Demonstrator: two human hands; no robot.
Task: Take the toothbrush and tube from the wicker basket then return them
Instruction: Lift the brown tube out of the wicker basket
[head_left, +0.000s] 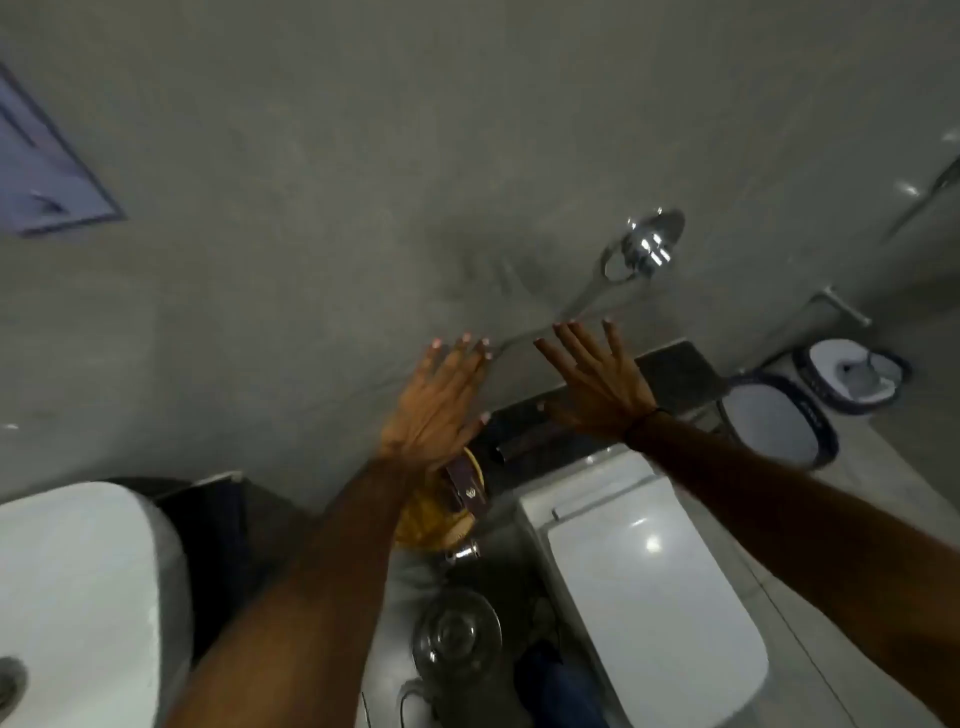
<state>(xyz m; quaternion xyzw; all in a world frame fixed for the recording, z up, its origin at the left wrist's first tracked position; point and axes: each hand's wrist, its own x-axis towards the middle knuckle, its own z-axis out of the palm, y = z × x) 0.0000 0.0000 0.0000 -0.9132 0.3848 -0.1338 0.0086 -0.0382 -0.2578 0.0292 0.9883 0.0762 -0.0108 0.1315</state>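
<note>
Both of my hands are stretched forward, palms down and fingers spread, holding nothing. My left hand (441, 405) hovers above the yellow wicker basket (431, 525), and my left forearm covers most of the basket. A dark tube-like item (467, 488) with a small light logo leans at the basket's right rim. No toothbrush shows. My right hand (597, 384) floats over the dark ledge (670, 374) behind the toilet, to the right of the basket.
A white washbasin (72, 597) fills the lower left. A white toilet with closed lid (639, 587) stands right of the basket. A chrome hand shower (644, 244) hangs on the grey wall. Two white bins with dark rims (779, 421) sit at far right. A glass lid (457, 634) lies below.
</note>
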